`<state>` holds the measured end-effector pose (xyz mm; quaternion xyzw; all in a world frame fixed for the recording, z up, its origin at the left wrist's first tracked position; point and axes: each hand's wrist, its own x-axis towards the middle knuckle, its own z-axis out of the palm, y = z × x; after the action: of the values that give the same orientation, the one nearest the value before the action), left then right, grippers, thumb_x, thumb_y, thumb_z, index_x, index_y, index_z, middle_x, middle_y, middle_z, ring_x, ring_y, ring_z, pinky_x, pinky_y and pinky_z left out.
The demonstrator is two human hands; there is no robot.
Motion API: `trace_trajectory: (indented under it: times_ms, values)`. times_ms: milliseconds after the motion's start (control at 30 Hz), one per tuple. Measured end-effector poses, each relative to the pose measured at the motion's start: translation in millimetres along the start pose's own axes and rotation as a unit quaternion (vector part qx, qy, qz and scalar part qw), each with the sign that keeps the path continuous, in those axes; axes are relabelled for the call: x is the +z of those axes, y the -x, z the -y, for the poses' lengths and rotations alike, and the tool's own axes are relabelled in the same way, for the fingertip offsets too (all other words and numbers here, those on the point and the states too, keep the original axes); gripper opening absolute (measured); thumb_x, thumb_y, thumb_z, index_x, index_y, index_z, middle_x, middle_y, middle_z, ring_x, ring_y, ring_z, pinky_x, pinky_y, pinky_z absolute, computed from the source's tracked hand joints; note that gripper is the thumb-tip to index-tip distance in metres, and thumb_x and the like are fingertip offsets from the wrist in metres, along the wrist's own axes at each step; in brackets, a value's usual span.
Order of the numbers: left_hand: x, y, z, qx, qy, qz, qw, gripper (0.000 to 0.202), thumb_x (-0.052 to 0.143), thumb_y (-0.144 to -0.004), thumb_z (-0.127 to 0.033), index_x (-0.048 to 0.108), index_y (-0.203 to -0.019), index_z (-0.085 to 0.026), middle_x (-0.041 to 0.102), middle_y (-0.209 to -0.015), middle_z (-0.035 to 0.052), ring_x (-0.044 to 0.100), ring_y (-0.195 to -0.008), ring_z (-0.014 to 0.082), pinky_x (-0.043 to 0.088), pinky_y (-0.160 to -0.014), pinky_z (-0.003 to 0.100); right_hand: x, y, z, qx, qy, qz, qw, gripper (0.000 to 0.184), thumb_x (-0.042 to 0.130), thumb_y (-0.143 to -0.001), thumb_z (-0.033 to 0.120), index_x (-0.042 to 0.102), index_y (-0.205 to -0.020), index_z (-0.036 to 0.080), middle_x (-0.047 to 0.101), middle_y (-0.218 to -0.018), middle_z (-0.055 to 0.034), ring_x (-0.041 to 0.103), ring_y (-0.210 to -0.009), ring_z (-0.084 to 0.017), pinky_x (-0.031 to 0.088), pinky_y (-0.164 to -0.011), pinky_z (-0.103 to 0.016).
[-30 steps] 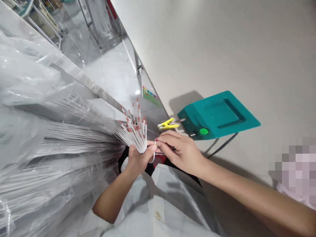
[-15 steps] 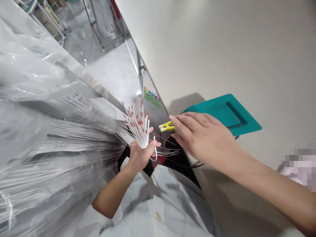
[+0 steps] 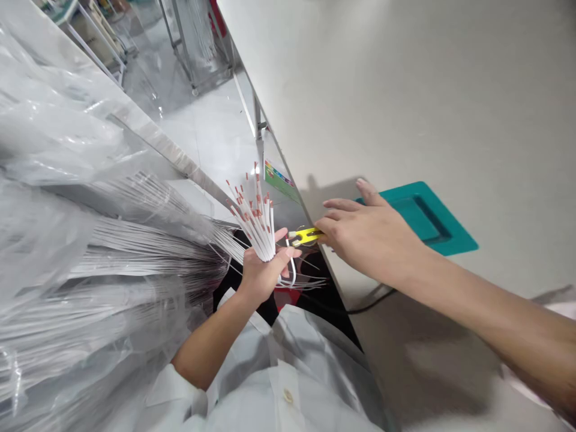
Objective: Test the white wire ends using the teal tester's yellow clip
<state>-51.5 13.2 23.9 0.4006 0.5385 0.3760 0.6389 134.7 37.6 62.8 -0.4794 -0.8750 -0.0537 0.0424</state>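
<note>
My left hand [image 3: 261,277] is closed around a bundle of white wires [image 3: 261,231], whose reddish tips fan out upward. One single wire [image 3: 294,273] curves away from the bundle near my left thumb, its red end pointing up. In my right hand [image 3: 366,240], thumb and finger pinch a small yellow tool [image 3: 308,234] with pale metal tips, while the other fingers stretch out. Those tips are right by the end of the single wire; whether they grip it I cannot make out.
A teal tray [image 3: 463,242] lies on the grey table [image 3: 427,108], partly behind my right hand. Plastic-wrapped bundles of long grey wires [image 3: 139,240] fill the left side. A black cable [image 3: 369,306] crosses the table edge. A wheeled metal rack [image 3: 182,54] stands beyond.
My right hand has brought the yellow tool left and slightly down, up to the single wire's end. Its fingers have spread more. My left hand has shifted slightly right with the bundle.
</note>
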Motion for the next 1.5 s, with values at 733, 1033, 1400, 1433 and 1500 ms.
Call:
trace_trajectory:
  times_ms: [733,1033,1400,1433,1500]
  values:
    - [9.7,0.2,-3.8,-0.018,-0.049,-0.032,0.998,0.047,0.068,-0.069,-0.025,0.063,-0.114,-0.015,0.063,-0.062,-0.002,0.046,-0.043,0.0043,0.043,-0.045,0.018,7.7,2.9,5.2,0.002,-0.044,-0.033,0.998,0.046,0.066,-0.074,0.032,0.058,-0.115,0.012,0.067,-0.092,-0.016,0.054,-0.103,-0.039,0.015,-0.099,-0.07]
    - [-1.6,7.6,-3.4,-0.018,-0.05,-0.034,0.998,0.05,0.069,-0.067,-0.03,0.062,-0.115,-0.017,0.068,-0.071,0.0007,0.047,-0.041,0.0045,0.041,-0.042,0.019,0.0,5.5,6.0,0.002,-0.086,-0.1,0.991,0.04,0.058,-0.079,0.047,0.064,-0.104,0.018,0.069,-0.092,-0.0127,0.059,-0.096,-0.034,0.026,-0.098,-0.065]
    - [-18.4,24.9,-13.7,0.047,0.022,0.058,0.997,0.017,0.065,-0.073,-0.03,0.066,-0.075,-0.014,0.052,-0.042,-0.0046,0.042,-0.037,0.0062,0.034,-0.04,0.02,10.6,17.4,66.9,0.154,-0.577,-0.173,0.783,0.016,0.059,-0.083,0.028,0.071,-0.094,0.025,0.07,-0.082,-0.0046,0.065,-0.075,-0.015,0.056,-0.066,-0.029]
    - [-19.0,26.2,-13.9,0.046,0.02,0.066,0.997,0.018,0.065,-0.073,-0.031,0.066,-0.075,-0.014,0.05,-0.04,-0.0048,0.042,-0.037,0.0064,0.033,-0.04,0.02,13.4,16.1,68.4,0.163,-0.615,-0.167,0.754,0.015,0.061,-0.082,0.03,0.072,-0.091,0.026,0.07,-0.082,-0.0039,0.065,-0.075,-0.015,0.056,-0.066,-0.029]
    - [-19.4,28.3,-13.5,0.036,0.02,0.07,0.997,0.02,0.066,-0.072,-0.033,0.067,-0.075,-0.013,0.055,-0.045,-0.0021,0.041,-0.037,0.0063,0.032,-0.04,0.021,17.3,13.8,70.4,0.183,-0.656,-0.165,0.714,0.012,0.065,-0.078,0.032,0.073,-0.085,0.027,0.07,-0.082,-0.0034,0.064,-0.076,-0.016,0.055,-0.067,-0.029]
